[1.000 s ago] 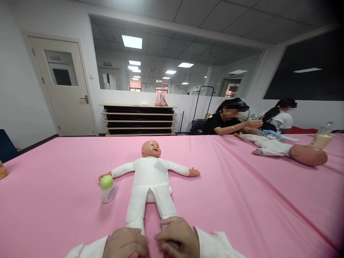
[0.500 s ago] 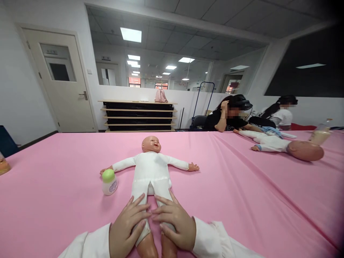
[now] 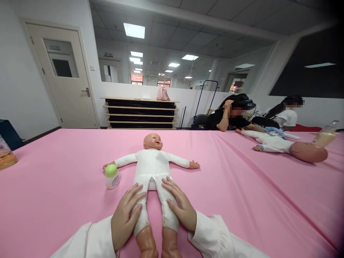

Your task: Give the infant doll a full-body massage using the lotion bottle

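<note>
A baby doll (image 3: pixel 152 166) in a white cloth suit lies face up on the pink-covered table (image 3: pixel 80 215), its arms stretched out sideways and its bare lower legs toward me. My left hand (image 3: pixel 126 215) rests on the outer side of the doll's leg on the left, fingers extended over the thigh. On the other leg lies my right hand (image 3: pixel 181 204), its fingers also stretched out along the thigh. Beside the doll's hand on the left stands a small white bottle (image 3: pixel 112 177) with a green cap, apart from my hands.
Across the table on the right lies a second doll (image 3: pixel 282 145), near a bottle of pale liquid (image 3: pixel 325 135). A person in black (image 3: pixel 223 116) leans at the far edge; another person (image 3: pixel 287 116) sits behind. A jar with orange contents (image 3: pixel 6 159) stands at the left edge.
My hands have moved apart and up the doll's legs, from the inner sides toward the outer thighs. My view has shifted slightly; the doll lies in the same pose.
</note>
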`<state>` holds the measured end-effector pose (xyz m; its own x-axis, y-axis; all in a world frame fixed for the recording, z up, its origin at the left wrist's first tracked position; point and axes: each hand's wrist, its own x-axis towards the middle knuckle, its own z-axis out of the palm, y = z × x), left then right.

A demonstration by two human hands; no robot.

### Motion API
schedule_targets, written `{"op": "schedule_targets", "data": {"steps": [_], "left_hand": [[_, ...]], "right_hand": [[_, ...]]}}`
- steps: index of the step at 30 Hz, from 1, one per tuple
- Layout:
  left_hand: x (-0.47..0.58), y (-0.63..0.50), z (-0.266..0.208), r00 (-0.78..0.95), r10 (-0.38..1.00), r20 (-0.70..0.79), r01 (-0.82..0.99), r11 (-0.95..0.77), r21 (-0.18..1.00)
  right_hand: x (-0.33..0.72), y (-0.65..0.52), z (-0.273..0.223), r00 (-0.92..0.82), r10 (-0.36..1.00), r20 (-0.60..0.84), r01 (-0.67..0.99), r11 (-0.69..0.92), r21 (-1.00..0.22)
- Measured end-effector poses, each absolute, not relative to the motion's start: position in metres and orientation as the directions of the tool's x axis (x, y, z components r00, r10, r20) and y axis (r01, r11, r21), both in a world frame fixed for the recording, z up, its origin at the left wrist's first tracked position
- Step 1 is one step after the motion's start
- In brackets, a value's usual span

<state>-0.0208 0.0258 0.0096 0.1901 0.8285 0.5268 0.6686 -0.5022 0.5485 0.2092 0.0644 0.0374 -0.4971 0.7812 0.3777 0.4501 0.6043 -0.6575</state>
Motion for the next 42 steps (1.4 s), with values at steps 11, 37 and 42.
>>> {"op": "schedule_targets", "data": {"steps": [11,37,42], "left_hand": [[-0.018,0.035,0.008,0.23,0.928,0.292,0.661,-0.369,0.653],[-0.025,0.008,0.017,0.19,0.862,0.469,0.21,-0.503,0.839],[-0.02,0.023,0.008,0.179,0.934,0.309,0.529,-0.356,0.77]], "right_hand": [[0.204,0.08,0.03,-0.53,0.82,0.217,0.564,0.532,-0.632],[0.21,0.048,0.03,-0.644,0.497,0.582,0.254,0.856,-0.451],[0.21,0.054,0.027,-0.726,0.562,0.397,0.479,0.827,-0.295]]}}
